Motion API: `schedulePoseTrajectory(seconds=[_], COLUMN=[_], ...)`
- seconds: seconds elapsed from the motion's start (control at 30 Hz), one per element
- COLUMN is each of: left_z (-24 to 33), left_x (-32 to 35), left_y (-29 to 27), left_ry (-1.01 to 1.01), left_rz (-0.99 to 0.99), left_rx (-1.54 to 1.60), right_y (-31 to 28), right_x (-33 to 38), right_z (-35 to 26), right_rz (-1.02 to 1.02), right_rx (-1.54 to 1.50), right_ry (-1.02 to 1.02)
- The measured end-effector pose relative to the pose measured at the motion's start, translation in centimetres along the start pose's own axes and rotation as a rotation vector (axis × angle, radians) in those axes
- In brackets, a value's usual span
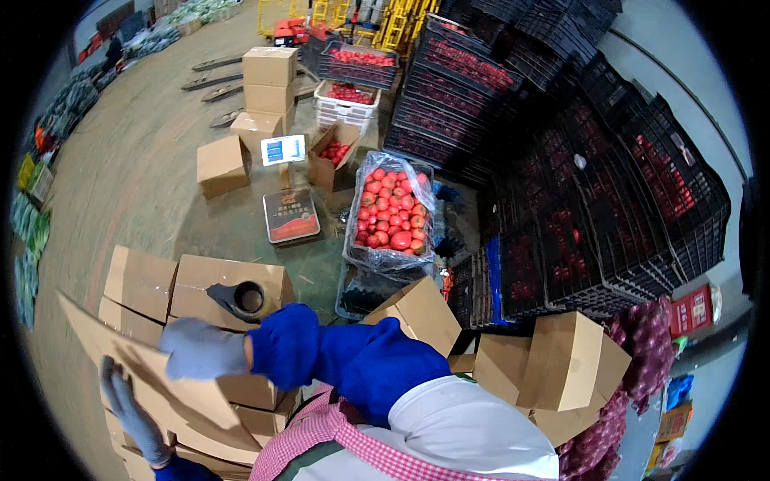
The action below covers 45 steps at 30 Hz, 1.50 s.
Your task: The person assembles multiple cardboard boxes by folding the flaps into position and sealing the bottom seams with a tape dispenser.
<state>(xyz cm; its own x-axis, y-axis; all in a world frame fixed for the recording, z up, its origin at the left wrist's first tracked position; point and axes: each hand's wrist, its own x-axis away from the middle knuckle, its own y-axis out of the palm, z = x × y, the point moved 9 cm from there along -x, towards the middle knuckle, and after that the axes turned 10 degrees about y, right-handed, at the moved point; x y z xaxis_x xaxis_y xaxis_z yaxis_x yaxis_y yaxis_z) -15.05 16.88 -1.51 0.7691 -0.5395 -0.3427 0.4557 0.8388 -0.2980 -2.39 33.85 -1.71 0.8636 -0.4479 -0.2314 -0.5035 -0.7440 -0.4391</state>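
Note:
A flat tan cardboard sheet (188,394), perhaps a flattened carton, stands tilted in front of me at the lower left. My left hand (132,413), in a grey glove, lies along its near side with the fingers stretched out. Across the sheet's upper part is my right hand (200,349), also gloved in grey and reached over from the right in a blue sleeve. Its fingers are blurred, so their grip does not show. Just beyond that hand, a black tape dispenser (238,301) with a brown roll rests on a closed carton (196,276).
Several cartons are stacked beneath the sheet. Ahead are a scale (290,216) and a plastic-lined crate (353,232) full of tomatoes (393,210). Black crates (553,240) of red produce rise on the right, with open cartons (561,361) and purple mesh sacks (650,345) nearer.

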Motion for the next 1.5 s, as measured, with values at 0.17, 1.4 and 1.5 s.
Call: schedulePoseTrajectory(seconds=[0.17, 1.4, 1.5], left_z=[8.7, 0.8, 1.3], left_x=[-2.2, -1.6, -3.6], left_y=[-1.1, -13.2, -11.2], left_ry=[0.327, -0.012, -0.084], left_rz=[0.149, -0.543, -0.813], left_rx=[-0.273, -0.64, -1.181], right_y=[2.4, 16.8, 15.7], right_x=[4.0, -8.1, -8.6], right_z=[-11.9, -10.6, -9.2], right_rz=[-0.2, -0.301, -0.016], right_rx=[0.131, 0.447, 0.772], right_ry=[-0.106, -0.134, -0.138])
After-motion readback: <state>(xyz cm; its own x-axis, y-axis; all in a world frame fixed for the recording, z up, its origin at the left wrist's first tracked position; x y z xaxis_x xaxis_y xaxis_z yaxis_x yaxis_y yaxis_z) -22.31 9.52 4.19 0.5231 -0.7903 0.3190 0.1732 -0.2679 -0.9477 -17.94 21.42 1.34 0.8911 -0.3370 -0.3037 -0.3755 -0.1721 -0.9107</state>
